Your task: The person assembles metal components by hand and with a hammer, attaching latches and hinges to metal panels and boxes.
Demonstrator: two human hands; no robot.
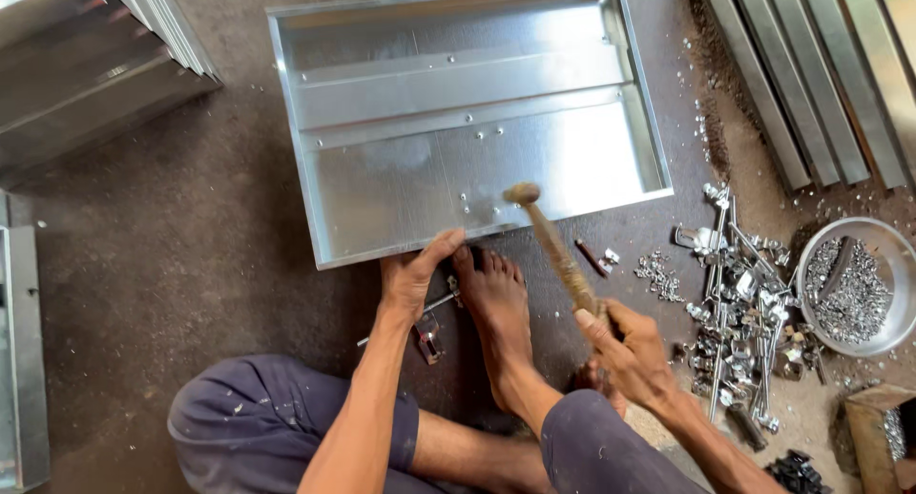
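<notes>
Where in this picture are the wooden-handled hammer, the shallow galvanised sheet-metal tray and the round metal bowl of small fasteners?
Wooden-handled hammer (556,251): head view, middle of the handle.
Shallow galvanised sheet-metal tray (382,184): head view, bare floor of the tray.
Round metal bowl of small fasteners (899,255): head view, right rim.

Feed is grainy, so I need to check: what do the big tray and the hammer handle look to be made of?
The tray looks like thin galvanised sheet steel: bright grey, faintly mottled sheen, folded rims, small fasteners along a stiffening strip. The hammer handle, gripped in the right hand, looks like bare, worn brown wood; its blurred head is probably metal.
</notes>
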